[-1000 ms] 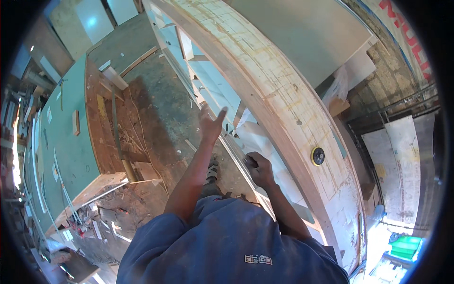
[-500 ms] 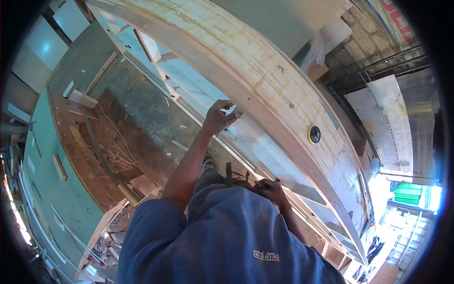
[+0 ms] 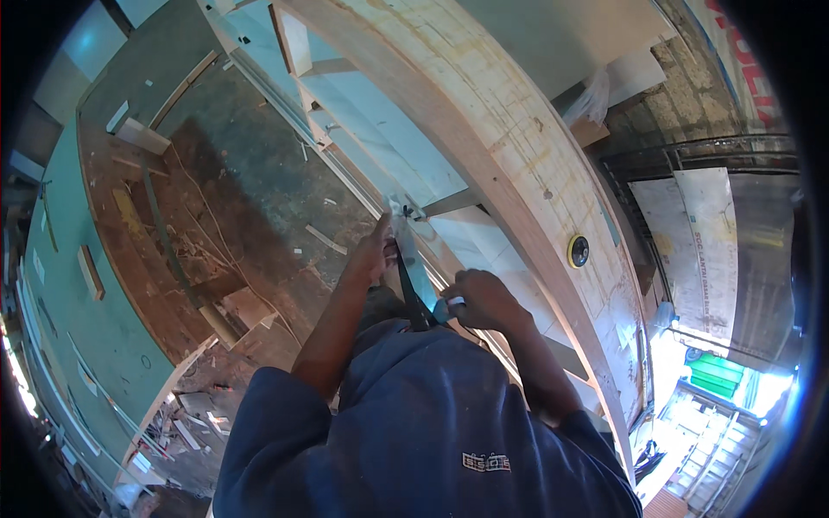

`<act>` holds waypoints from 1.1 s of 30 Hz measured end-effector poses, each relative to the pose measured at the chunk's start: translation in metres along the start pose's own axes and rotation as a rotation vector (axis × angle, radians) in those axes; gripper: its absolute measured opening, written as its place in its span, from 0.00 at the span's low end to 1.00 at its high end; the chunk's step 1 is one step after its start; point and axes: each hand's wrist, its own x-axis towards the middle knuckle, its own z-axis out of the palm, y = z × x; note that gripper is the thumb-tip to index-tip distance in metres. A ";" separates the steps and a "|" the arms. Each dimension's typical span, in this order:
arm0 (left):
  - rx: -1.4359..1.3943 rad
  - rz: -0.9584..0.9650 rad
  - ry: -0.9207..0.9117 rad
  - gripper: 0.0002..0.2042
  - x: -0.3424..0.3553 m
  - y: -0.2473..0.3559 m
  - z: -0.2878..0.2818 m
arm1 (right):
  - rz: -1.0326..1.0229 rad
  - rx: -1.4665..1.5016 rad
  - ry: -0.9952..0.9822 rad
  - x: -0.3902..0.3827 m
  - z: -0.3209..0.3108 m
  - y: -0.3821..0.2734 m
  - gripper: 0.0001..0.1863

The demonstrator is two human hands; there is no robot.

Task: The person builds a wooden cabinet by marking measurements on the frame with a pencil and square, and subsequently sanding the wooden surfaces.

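Note:
My left hand [image 3: 373, 257] is in front of my body, its fingers closed round the upper end of a black strap [image 3: 408, 281] that runs down to my waist. A pale, see-through thing [image 3: 397, 214] shows just beyond its fingertips, too blurred to name. On the right my right hand [image 3: 485, 300] is closed near my waist. A small blue thing [image 3: 443, 311] sticks out by its fingers, mostly hidden, and a white band [image 3: 455, 300] shows at one finger. Both hands are beside a long wooden frame [image 3: 518, 194] with open compartments.
A black and yellow sanding pad [image 3: 578, 251] lies on the frame's pale top. Left, a large green panel [image 3: 129, 332] carries a wooden block [image 3: 90, 272]. Wood scraps [image 3: 194, 432] litter the floor. Pale boards [image 3: 704, 250] lean at the right, near a green bin [image 3: 717, 373].
My left hand has drawn back from the frame's edge toward my body and closed on the strap. My right hand has come up and forward from my waist. The view has shifted slightly.

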 end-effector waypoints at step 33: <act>-0.206 0.102 0.924 0.22 0.198 -0.086 -0.135 | 0.428 0.381 0.480 0.028 0.025 0.028 0.17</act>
